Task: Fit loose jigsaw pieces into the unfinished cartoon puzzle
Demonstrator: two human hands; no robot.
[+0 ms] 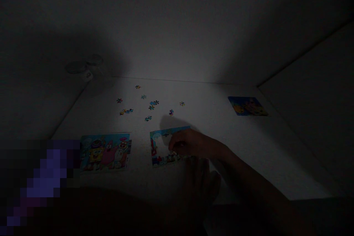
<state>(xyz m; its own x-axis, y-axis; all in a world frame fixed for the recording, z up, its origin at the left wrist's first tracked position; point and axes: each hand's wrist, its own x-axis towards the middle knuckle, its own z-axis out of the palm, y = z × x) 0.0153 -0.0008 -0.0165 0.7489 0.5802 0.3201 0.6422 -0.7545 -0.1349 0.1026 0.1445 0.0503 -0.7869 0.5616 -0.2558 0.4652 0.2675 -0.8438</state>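
Observation:
The scene is very dark. A partly assembled jigsaw puzzle [153, 151] lies on the white table, its colourful border laid around a pale middle. My right hand [190, 143] is over the puzzle's right part, fingers pinched on what looks like a small puzzle piece [174, 152], mostly hidden by the fingertips. Below it, my left hand [200, 180] rests in shadow at the puzzle's lower right edge, fingers stretched out and apart. Several loose puzzle pieces [151, 107] are scattered behind the puzzle.
To the left lies a cartoon picture card [106, 153]. A blue and yellow picture [247, 106] sits at the table's far right. Clear, rounded containers [94, 68] stand at the back left corner. Walls rise behind and on both sides of the table [210, 107].

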